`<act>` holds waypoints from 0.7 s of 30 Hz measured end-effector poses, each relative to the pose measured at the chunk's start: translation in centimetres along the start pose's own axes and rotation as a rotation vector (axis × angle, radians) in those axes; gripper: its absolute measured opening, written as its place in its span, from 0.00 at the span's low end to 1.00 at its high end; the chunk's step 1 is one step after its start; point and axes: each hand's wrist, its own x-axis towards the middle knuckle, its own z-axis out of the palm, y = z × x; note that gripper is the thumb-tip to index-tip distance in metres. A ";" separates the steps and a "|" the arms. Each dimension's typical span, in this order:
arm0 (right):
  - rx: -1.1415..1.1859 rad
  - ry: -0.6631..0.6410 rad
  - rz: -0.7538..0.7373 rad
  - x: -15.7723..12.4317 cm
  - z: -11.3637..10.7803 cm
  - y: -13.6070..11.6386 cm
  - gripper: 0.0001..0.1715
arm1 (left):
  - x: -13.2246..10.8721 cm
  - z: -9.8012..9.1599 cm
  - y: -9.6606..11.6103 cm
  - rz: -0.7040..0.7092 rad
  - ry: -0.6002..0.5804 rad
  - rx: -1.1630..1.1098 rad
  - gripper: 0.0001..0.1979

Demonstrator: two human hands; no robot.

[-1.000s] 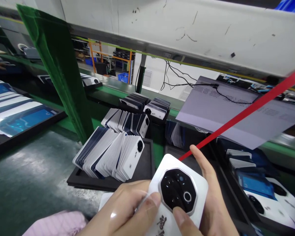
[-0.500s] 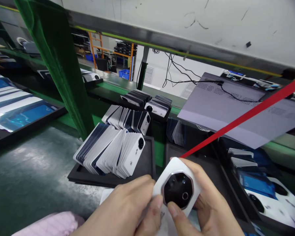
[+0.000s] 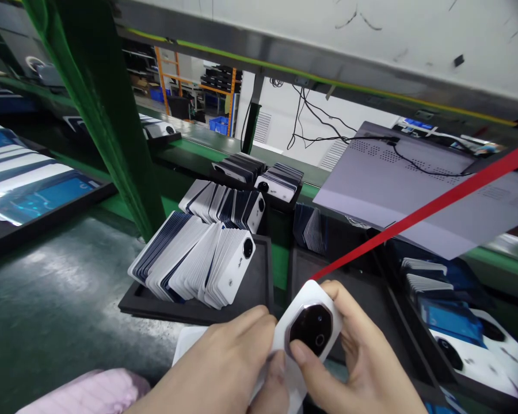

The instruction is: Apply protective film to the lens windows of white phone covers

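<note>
Both hands hold a white phone back cover [image 3: 280, 328] with a dark, eight-sided camera block [image 3: 311, 329], low in the middle of the head view. My right hand [image 3: 354, 356] is closed round the cover's right side, its thumb pressed on the lower left of the camera block. My left hand [image 3: 216, 362] grips the left edge, fingers curled and thumb on the face; its fingertips are partly hidden. The cover's lower end is mostly covered by the hands. A red strap [image 3: 397, 230] slants from the upper right to behind the cover's top.
Fanned rows of phone covers [image 3: 194, 259] stand in a black tray [image 3: 254, 287] ahead. A second black tray [image 3: 358, 287] lies behind my right hand; more covers [image 3: 470, 351] lie right. A green post [image 3: 99, 126] stands left. A metal shelf [image 3: 328, 46] hangs overhead.
The cover has tilted slightly, its camera block now seen more obliquely. My right thumb has slid a little left along the block's lower edge. Both hands keep their hold.
</note>
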 end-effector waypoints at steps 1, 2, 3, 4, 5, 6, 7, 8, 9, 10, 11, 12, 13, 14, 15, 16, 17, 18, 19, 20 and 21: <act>0.002 -0.004 -0.001 0.0 0.0 -0.1 0.09 | -0.1 0.1 0.0 0.000 0.004 -0.004 0.08; 0.002 -0.006 -0.004 0.1 0.0 -0.1 0.08 | -0.2 0.1 -0.1 -0.001 0.011 -0.011 0.08; 0.001 -0.004 -0.011 0.0 0.0 0.0 0.08 | -0.2 0.1 -0.1 -0.002 0.017 -0.020 0.07; -0.002 0.000 -0.022 0.0 0.0 0.0 0.08 | -0.3 0.1 -0.1 -0.003 0.021 -0.026 0.07; -0.005 0.005 -0.033 -0.1 -0.1 0.2 0.09 | -0.3 0.1 -0.1 -0.005 0.019 -0.030 0.07; -0.010 0.005 -0.040 -0.1 -0.1 0.3 0.11 | -0.3 0.1 -0.2 -0.009 0.018 -0.031 0.07; -0.015 -0.001 -0.042 -0.2 -0.2 0.5 0.13 | -0.3 0.1 -0.2 -0.012 0.016 -0.029 0.07; -0.025 -0.022 -0.043 -0.3 -0.3 0.6 0.15 | -0.3 0.1 -0.3 -0.015 0.013 -0.025 0.08; -0.042 -0.048 -0.048 -0.4 -0.4 0.8 0.18 | -0.3 0.1 -0.3 -0.017 0.006 -0.020 0.08; -0.056 -0.074 -0.057 -0.4 -0.5 0.9 0.19 | -0.4 0.1 -0.4 -0.018 0.000 -0.013 0.08; -0.067 -0.091 -0.072 -0.4 -0.5 1.0 0.19 | -0.4 0.1 -0.4 -0.019 -0.008 -0.007 0.08; -0.070 -0.095 -0.088 -0.3 -0.5 1.1 0.18 | -0.4 0.2 -0.4 -0.020 -0.016 -0.002 0.08; -0.067 -0.086 -0.100 -0.3 -0.4 1.1 0.17 | -0.5 0.2 -0.4 -0.019 -0.021 0.002 0.07; -0.058 -0.068 -0.102 -0.2 -0.4 1.0 0.15 | -0.5 0.2 -0.4 -0.021 -0.020 0.003 0.07; -0.044 -0.050 -0.095 -0.2 -0.3 0.9 0.13 | -0.6 0.2 -0.4 -0.018 -0.019 -0.001 0.07; -0.030 -0.039 -0.084 -0.1 -0.3 0.7 0.11 | -0.6 0.2 -0.4 -0.013 -0.016 -0.009 0.07; -0.015 -0.031 -0.073 -0.1 -0.3 0.5 0.10 | -0.5 0.1 -0.3 -0.007 -0.017 -0.022 0.07; 0.008 -0.029 -0.066 -0.1 -0.3 0.3 0.08 | -0.5 0.0 -0.2 0.001 -0.018 -0.038 0.07; 0.039 -0.021 -0.059 -0.2 -0.3 0.1 0.07 | -0.4 -0.2 0.0 0.007 -0.022 -0.061 0.08; 0.081 0.004 -0.049 -0.3 -0.3 0.0 0.06 | -0.3 -0.4 0.2 0.013 -0.020 -0.093 0.08; 0.133 0.051 -0.040 -0.5 -0.2 -0.2 0.08 | -0.2 -0.6 0.4 0.019 -0.006 -0.134 0.09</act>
